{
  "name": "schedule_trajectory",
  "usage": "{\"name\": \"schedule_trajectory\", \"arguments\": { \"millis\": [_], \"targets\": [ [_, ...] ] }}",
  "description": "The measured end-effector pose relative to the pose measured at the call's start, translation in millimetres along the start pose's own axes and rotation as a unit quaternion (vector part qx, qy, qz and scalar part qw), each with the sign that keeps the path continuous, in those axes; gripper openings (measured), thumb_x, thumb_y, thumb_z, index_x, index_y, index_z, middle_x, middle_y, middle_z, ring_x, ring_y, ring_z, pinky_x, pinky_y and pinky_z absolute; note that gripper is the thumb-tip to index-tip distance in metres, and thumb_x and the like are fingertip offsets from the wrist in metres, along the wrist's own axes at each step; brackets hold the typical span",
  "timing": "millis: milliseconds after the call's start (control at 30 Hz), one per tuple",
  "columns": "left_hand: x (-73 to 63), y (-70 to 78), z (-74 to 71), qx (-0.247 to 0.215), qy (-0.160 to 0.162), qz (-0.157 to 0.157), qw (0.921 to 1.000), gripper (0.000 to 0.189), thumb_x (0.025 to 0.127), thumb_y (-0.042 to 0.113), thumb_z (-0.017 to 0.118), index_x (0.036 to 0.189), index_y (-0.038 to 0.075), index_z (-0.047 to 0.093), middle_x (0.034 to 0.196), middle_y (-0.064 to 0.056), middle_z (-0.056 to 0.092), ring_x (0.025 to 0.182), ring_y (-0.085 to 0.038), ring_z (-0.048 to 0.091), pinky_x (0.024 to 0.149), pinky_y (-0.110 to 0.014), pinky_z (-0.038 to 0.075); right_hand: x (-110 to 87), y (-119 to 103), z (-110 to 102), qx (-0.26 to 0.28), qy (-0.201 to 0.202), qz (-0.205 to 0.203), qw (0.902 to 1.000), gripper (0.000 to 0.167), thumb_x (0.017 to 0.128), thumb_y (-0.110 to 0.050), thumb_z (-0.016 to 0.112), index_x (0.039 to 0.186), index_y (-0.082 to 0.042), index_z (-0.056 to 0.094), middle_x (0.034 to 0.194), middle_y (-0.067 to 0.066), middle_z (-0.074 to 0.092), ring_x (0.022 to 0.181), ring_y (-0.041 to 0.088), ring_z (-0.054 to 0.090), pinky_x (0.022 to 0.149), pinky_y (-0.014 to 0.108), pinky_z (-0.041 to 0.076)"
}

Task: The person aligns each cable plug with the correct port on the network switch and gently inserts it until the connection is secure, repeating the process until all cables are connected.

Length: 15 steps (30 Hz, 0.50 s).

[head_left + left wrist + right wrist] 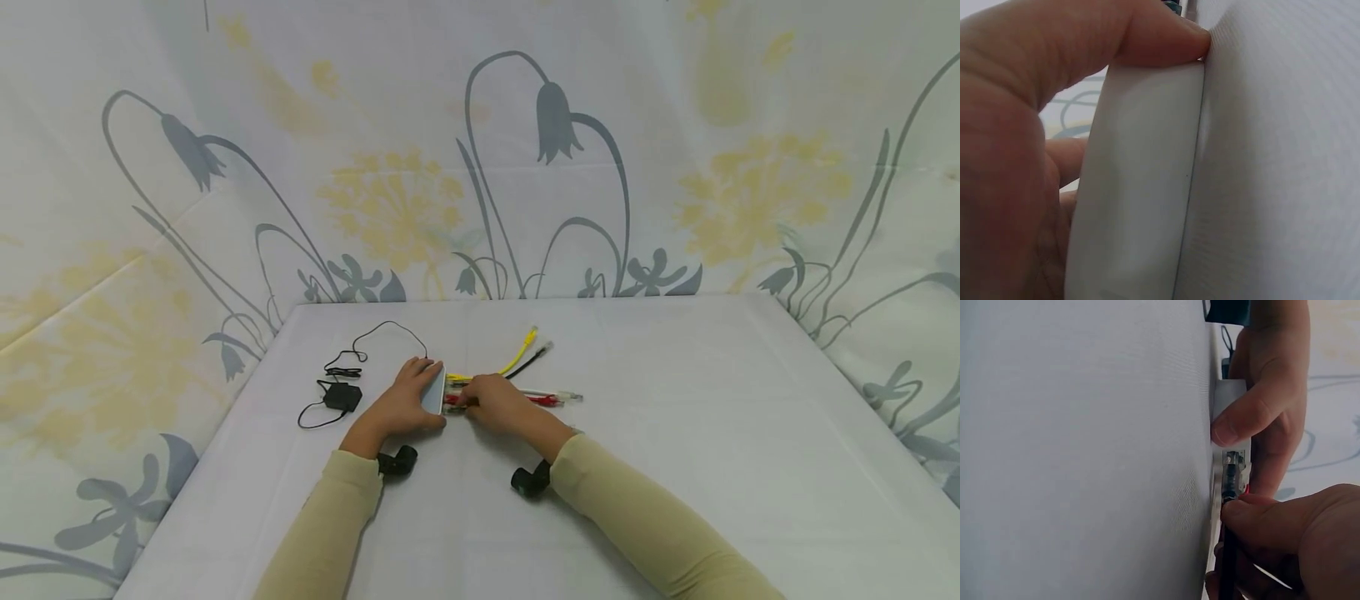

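Note:
A small white network switch (433, 390) lies on the table, and my left hand (405, 402) grips it across its width. In the left wrist view the thumb presses against one end of the white casing (1138, 162). My right hand (501, 404) is just right of the switch, pinching a black network cable (1227, 562) close behind its clear plug (1232, 465). The plug points at the switch's side near the left thumb; whether it is inside a port I cannot tell. Yellow (516, 360), white and red (546, 401) network cables lie beside and beyond the right hand, partly hidden.
A black power adapter (342, 397) lies left of the switch, its thin cord (392, 322) looping round to the switch's far end. A second black cable end (534, 360) lies beside the yellow one. Patterned cloth (480, 167) rises behind the white table (675, 417).

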State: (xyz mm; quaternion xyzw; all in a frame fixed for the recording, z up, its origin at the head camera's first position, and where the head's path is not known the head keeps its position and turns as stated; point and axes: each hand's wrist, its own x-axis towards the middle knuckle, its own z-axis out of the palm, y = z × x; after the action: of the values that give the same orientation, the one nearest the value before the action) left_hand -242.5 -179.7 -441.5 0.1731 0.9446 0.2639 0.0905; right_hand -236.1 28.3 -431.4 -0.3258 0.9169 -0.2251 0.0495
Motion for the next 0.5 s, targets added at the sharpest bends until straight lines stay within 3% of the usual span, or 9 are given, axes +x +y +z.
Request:
{"name": "schedule_trajectory", "arguments": {
  "millis": [500],
  "targets": [
    [-2.7, 2.0, -9.2, 0.028, -0.006, -0.003, 0.9996, 0.103, 0.07, 0.037, 0.08, 0.154, 0.011, 0.027, 0.16, -0.014, 0.021, 0.15, -0.038, 0.005, 0.115, -0.057, 0.024, -24.6, 6, -32, -0.032, 0.024, 0.028, 0.9988, 0.018, 0.093, -0.017, 0.062, 0.104, -0.01, 0.075, 0.099, 0.004, 0.068, 0.094, 0.021, 0.063, 0.084, 0.037, 0.05]
  ]
}}
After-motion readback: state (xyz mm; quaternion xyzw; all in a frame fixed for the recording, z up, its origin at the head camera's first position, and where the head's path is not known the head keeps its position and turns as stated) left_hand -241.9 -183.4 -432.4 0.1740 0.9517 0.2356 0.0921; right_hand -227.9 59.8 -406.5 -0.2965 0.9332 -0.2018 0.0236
